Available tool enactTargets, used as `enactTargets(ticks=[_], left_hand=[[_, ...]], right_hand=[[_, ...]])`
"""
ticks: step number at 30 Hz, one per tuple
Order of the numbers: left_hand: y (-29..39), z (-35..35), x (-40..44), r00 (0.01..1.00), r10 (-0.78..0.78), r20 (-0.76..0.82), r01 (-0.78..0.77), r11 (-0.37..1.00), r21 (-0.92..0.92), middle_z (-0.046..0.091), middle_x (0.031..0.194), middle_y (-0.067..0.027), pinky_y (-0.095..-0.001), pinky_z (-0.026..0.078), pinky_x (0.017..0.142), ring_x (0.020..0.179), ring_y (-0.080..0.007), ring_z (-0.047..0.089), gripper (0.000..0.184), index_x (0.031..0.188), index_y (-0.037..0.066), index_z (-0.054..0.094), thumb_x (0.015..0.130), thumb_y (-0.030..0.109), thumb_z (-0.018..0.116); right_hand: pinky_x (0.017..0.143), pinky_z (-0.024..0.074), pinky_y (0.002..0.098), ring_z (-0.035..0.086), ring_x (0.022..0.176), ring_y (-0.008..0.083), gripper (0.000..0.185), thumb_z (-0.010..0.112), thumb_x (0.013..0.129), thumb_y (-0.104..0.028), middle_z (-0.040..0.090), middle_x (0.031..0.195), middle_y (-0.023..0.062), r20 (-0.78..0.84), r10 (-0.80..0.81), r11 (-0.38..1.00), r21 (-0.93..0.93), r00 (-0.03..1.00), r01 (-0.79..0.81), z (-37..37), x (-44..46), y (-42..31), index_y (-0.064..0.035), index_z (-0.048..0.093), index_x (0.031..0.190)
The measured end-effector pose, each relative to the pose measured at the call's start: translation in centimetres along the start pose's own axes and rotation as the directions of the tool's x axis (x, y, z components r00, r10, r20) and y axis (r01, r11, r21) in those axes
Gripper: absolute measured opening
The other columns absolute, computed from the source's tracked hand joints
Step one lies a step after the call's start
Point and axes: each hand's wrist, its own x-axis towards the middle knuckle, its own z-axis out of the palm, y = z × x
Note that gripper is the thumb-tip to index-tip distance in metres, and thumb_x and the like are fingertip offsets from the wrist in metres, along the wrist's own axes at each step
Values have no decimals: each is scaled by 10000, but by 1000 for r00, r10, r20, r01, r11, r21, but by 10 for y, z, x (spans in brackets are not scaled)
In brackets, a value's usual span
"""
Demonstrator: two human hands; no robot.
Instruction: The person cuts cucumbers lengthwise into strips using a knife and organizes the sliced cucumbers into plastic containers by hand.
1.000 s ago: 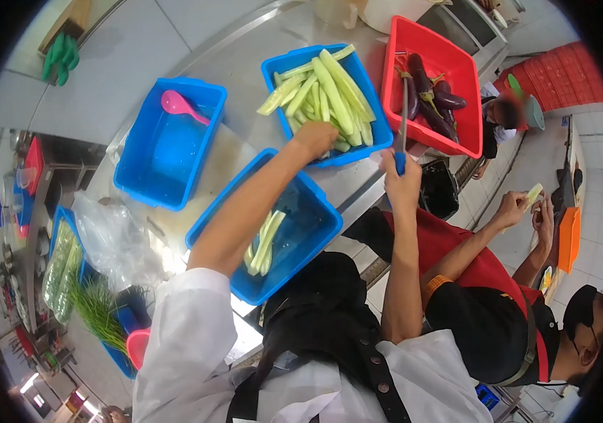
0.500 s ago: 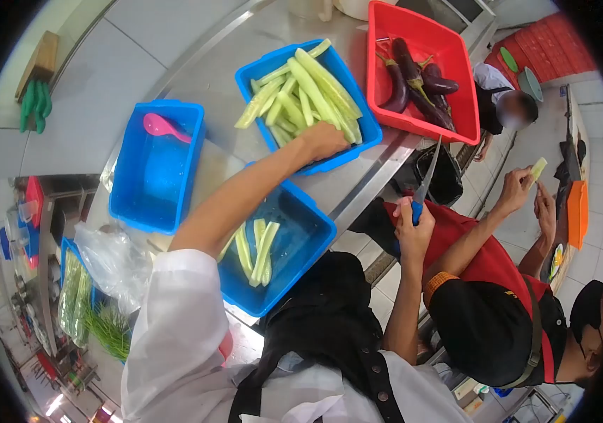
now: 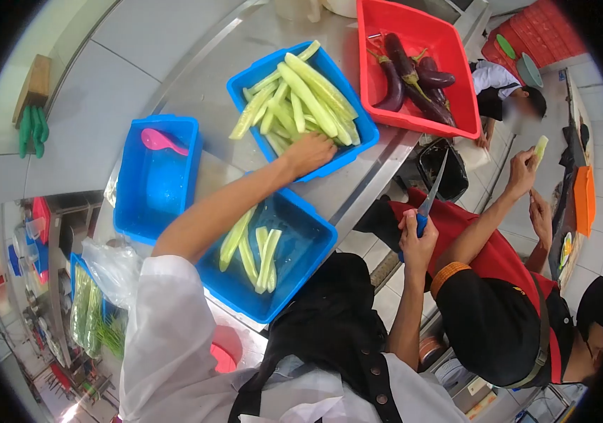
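My left hand (image 3: 312, 153) reaches over the near rim of the upper blue bin (image 3: 349, 163), against the pile of peeled, lengthwise-cut cucumber pieces (image 3: 308, 92). Its fingers curl downward and their tips are hidden. In my right hand (image 3: 417, 236) is a knife (image 3: 434, 187) with a blue handle, gripped in a fist, its blade pointing up and away from me. Closer to my body, a second blue bin (image 3: 301, 247) holds several cucumber strips (image 3: 267, 259); my left forearm passes over its corner.
A blue bin (image 3: 157, 190) with a pink spoon (image 3: 164, 142) stands at left. Eggplants (image 3: 414, 77) lie in a red bin (image 3: 460, 63). At right, a co-worker in a red apron (image 3: 456, 233) holds a cucumber piece (image 3: 541, 148). Another person (image 3: 499, 88) stands farther back.
My left hand has shifted slightly left and down along the bin's near side. The view has shifted a little. The knife stays in my right hand.
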Motion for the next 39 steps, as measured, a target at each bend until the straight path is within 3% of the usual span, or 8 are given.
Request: enactTargets(ticks=[2, 5, 18, 20, 26, 31, 37, 39], left_hand=[[7, 1, 5, 946, -234, 223, 212, 970, 120, 664, 732, -80, -390, 517, 586, 714, -243, 680, 133, 780, 101, 679, 802, 137, 553], [7, -12, 21, 902, -237, 362, 205, 971, 124, 679, 727, -84, -381, 522, 571, 705, -242, 685, 152, 744, 122, 694, 799, 142, 554], [-18, -32, 13, 943, -15, 331, 44, 996, -81, 654, 712, -135, -412, 520, 585, 666, -322, 659, 177, 844, 35, 650, 710, 147, 621], [-15, -39, 6, 992, -32, 125, 51, 987, -152, 641, 701, -129, -427, 511, 584, 660, -327, 650, 312, 979, 32, 590, 696, 153, 637], [4, -46, 9, 902, -224, 369, 264, 963, -60, 627, 685, -153, -445, 499, 581, 651, -338, 640, 326, 1024, 23, 563, 724, 141, 616], [-6, -68, 3, 924, -238, 300, 300, 937, -180, 615, 679, -177, -465, 500, 596, 655, -366, 629, 317, 1053, 43, 576, 747, 120, 598], [13, -162, -23, 832, -546, 101, 497, 651, -574, 635, 767, -160, -338, 493, 601, 625, -226, 646, 279, 1157, 42, 542, 888, 112, 560], [36, -189, -36, 623, -782, -32, 337, 304, -891, 649, 832, -117, -267, 480, 603, 624, -166, 632, 230, 1140, 34, 536, 929, 127, 538]], right_hand=[[370, 244, 176, 368, 433, 3, 191, 570, 945, -217, 550, 659, -4, 18, 7, 1000, 6, 1000, -7, 6, 1, 2, -35, 588, 890], [385, 261, 185, 386, 448, 12, 184, 575, 936, -208, 544, 647, -13, 46, 20, 1000, 10, 999, -20, 12, -3, -3, -33, 595, 884], [396, 280, 202, 398, 449, 20, 182, 579, 927, -199, 534, 621, -21, 40, 41, 999, 13, 998, -41, 7, -17, -12, -25, 599, 877], [397, 279, 202, 398, 448, 20, 180, 578, 927, -196, 531, 619, -23, 46, 45, 999, 14, 998, -46, 5, -18, -12, -26, 598, 872], [413, 273, 207, 391, 462, 18, 176, 581, 924, -184, 525, 616, -31, 108, 32, 999, 30, 994, -36, 15, -14, -14, -25, 596, 848], [421, 287, 220, 414, 479, 33, 182, 591, 915, -177, 544, 628, -20, 154, -97, 995, 45, 983, 91, 28, -10, -16, -2, 606, 866], [430, 305, 228, 403, 477, 37, 189, 597, 917, -189, 554, 637, -15, 241, -46, 999, -2, 970, 48, 45, -9, -30, -3, 606, 882], [425, 303, 228, 402, 475, 34, 192, 590, 924, -200, 553, 638, -19, 240, -60, 998, 21, 969, 57, 57, -9, -42, -9, 601, 910]])
